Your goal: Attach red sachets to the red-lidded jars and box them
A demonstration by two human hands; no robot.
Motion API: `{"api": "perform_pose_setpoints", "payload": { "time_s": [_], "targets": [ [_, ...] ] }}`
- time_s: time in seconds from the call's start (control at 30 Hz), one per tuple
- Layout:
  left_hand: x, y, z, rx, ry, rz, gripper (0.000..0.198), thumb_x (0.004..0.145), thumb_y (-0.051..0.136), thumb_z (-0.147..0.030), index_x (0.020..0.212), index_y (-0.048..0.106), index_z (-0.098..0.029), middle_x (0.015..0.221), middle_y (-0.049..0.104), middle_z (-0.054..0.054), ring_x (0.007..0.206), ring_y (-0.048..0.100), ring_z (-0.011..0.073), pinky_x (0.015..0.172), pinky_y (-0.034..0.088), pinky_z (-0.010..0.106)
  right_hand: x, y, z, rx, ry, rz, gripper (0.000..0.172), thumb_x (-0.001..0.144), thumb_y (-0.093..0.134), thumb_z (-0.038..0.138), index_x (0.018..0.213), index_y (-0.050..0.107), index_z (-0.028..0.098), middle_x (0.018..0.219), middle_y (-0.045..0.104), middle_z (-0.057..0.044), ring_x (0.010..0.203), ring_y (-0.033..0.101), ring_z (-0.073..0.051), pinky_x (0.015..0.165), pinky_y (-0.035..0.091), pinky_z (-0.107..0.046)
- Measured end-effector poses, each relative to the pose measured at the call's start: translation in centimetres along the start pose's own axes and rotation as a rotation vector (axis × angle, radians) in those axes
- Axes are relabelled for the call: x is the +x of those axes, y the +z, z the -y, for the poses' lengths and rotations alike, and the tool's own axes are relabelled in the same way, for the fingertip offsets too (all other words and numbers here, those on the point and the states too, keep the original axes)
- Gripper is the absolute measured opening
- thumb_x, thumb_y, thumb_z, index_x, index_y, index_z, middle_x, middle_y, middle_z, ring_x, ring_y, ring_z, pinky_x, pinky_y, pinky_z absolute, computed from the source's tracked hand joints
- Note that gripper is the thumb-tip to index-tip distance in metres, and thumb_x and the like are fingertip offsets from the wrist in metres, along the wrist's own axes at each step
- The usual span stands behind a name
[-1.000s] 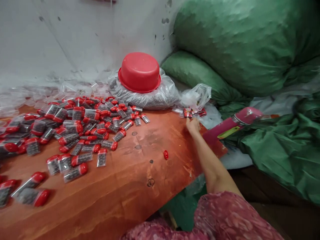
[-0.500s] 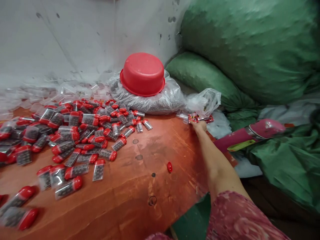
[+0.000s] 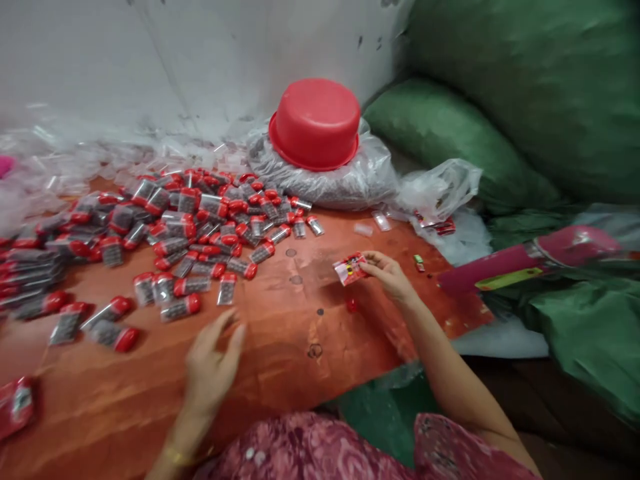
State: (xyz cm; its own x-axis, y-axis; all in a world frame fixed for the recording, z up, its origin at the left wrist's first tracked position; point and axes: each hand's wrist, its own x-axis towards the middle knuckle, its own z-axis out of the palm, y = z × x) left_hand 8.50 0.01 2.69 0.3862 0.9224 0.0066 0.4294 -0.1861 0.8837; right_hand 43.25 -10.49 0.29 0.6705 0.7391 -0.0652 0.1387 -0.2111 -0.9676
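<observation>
My right hand (image 3: 389, 275) pinches a red printed card (image 3: 350, 268) with yellow and dark marks and a pale corner, just above the table. Below it lies a small red cap (image 3: 352, 305). My left hand (image 3: 213, 363) is slightly blurred over the front of the table; its thumb and fingers are apart with nothing between them. Beyond it lies a pile of clear flat containers with red caps and dark contents (image 3: 170, 227). One such container (image 3: 227, 289) lies closest to my left fingertips.
A red basin (image 3: 317, 120) sits upside down on a filled clear bag (image 3: 345, 190). Clear empty cases (image 3: 381, 221) and a plastic bag (image 3: 440, 187) with red cards lie farther right. A pink cylinder (image 3: 500, 267) and large green sacks (image 3: 450, 133) border the orange-red table (image 3: 280, 360).
My right hand has come back from the cards by the plastic bag, bringing a red card towards me. My left hand has entered the view. The camera view has shifted.
</observation>
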Motion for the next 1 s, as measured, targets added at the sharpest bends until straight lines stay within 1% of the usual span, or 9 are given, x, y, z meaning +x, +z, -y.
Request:
{"api": "perform_pose_setpoints", "payload": {
  "time_s": [0.13, 0.23, 0.3, 0.43, 0.53, 0.67, 0.77, 0.87, 1.0],
  "targets": [
    [2.2, 4.3, -0.5, -0.097, 0.041, 0.299, 0.050, 0.075, 0.062, -0.042, 0.117, 0.055, -0.016, 0.119, 0.061, 0.014, 0.109, 0.058, 0.0259, 0.095, 0.044, 0.040, -3.7, 6.7, 2.1, 0.110, 0.009, 0.424, 0.039, 0.065, 0.070, 0.049, 0.089, 0.063, 0.018, 0.086, 0.069, -0.005, 0.075, 0.064, -0.016, 0.071, 0.052, -0.031],
    [2.3, 4.5, -0.2, -0.249, -0.046, 0.565, 0.038, 0.075, 0.059, -0.043, 0.097, 0.062, -0.013, 0.094, 0.068, 0.012, 0.084, 0.065, 0.0220, 0.075, 0.052, 0.033, -5.1, 10.8, 2.8, 0.097, -0.068, 0.636, 0.037, 0.073, 0.064, 0.047, 0.095, 0.063, 0.018, 0.089, 0.069, -0.006, 0.077, 0.064, -0.017, 0.072, 0.051, -0.031],
    [1.7, 3.7, 0.6, -0.337, -0.140, 0.622, 0.033, 0.076, 0.057, -0.045, 0.084, 0.061, -0.013, 0.078, 0.067, 0.007, 0.066, 0.062, 0.0166, 0.061, 0.050, 0.028, -5.8, 13.0, 2.7, 0.020, -0.174, 0.589, 0.036, 0.077, 0.060, 0.046, 0.099, 0.063, 0.018, 0.091, 0.068, -0.007, 0.079, 0.063, -0.018, 0.072, 0.050, -0.032],
    [0.5, 2.3, 2.8, -0.344, -0.267, 0.437, 0.028, 0.075, 0.055, -0.042, 0.077, 0.056, -0.014, 0.068, 0.061, 0.003, 0.052, 0.056, 0.0116, 0.051, 0.043, 0.023, -7.7, 15.7, 2.3, -0.340, -0.503, 0.330, 0.026, 0.081, 0.058, 0.039, 0.096, 0.065, 0.019, 0.089, 0.068, -0.007, 0.082, 0.060, -0.019, 0.077, 0.046, -0.034],
    [0.0, 1.8, 3.6, -0.241, -0.270, 0.352, 0.022, 0.079, 0.049, -0.037, 0.074, 0.053, -0.016, 0.062, 0.058, 0.001, 0.049, 0.055, 0.0112, 0.050, 0.041, 0.022, -9.3, 17.1, 2.4, -0.642, -0.672, 0.356, 0.018, 0.085, 0.054, 0.031, 0.087, 0.067, 0.020, 0.083, 0.070, -0.007, 0.079, 0.059, -0.020, 0.077, 0.042, -0.035],
    [-0.1, 1.3, 3.2, 0.056, -0.131, 0.322, 0.019, 0.080, 0.045, -0.032, 0.067, 0.049, -0.019, 0.057, 0.053, -0.001, 0.052, 0.052, 0.0124, 0.051, 0.035, 0.023, -10.7, 18.5, 2.6, -0.881, -0.686, 0.338, 0.022, 0.086, 0.045, 0.020, 0.081, 0.066, 0.018, 0.074, 0.069, -0.010, 0.072, 0.059, -0.021, 0.075, 0.040, -0.038],
    [-0.2, 0.9, 2.8, 0.276, -0.012, 0.322, 0.019, 0.080, 0.043, -0.029, 0.065, 0.050, -0.019, 0.059, 0.055, 0.000, 0.056, 0.051, 0.0138, 0.054, 0.032, 0.024, -10.7, 19.1, 2.8, -0.968, -0.684, 0.337, 0.019, 0.082, 0.046, 0.018, 0.075, 0.064, 0.019, 0.071, 0.069, -0.010, 0.070, 0.060, -0.023, 0.084, 0.040, -0.042],
    [0.1, 0.8, 2.5, 0.435, 0.037, 0.351, 0.021, 0.081, 0.041, -0.030, 0.069, 0.054, -0.019, 0.064, 0.061, 0.004, 0.058, 0.054, 0.0162, 0.055, 0.031, 0.026, -10.2, 19.4, 2.9, -1.001, -0.593, 0.292, 0.014, 0.077, 0.049, 0.017, 0.071, 0.061, 0.023, 0.071, 0.070, -0.006, 0.070, 0.062, -0.023, 0.092, 0.038, -0.043],
    [0.6, 0.6, 1.6, 0.630, 0.064, 0.425, 0.026, 0.084, 0.039, -0.032, 0.074, 0.058, -0.018, 0.070, 0.066, 0.009, 0.063, 0.059, 0.0199, 0.056, 0.031, 0.027, -9.7, 19.9, 2.3, -1.014, -0.452, 0.199, 0.013, 0.077, 0.049, 0.021, 0.069, 0.059, 0.023, 0.070, 0.070, -0.002, 0.068, 0.063, -0.020, 0.082, 0.045, -0.037]
  ]
}}
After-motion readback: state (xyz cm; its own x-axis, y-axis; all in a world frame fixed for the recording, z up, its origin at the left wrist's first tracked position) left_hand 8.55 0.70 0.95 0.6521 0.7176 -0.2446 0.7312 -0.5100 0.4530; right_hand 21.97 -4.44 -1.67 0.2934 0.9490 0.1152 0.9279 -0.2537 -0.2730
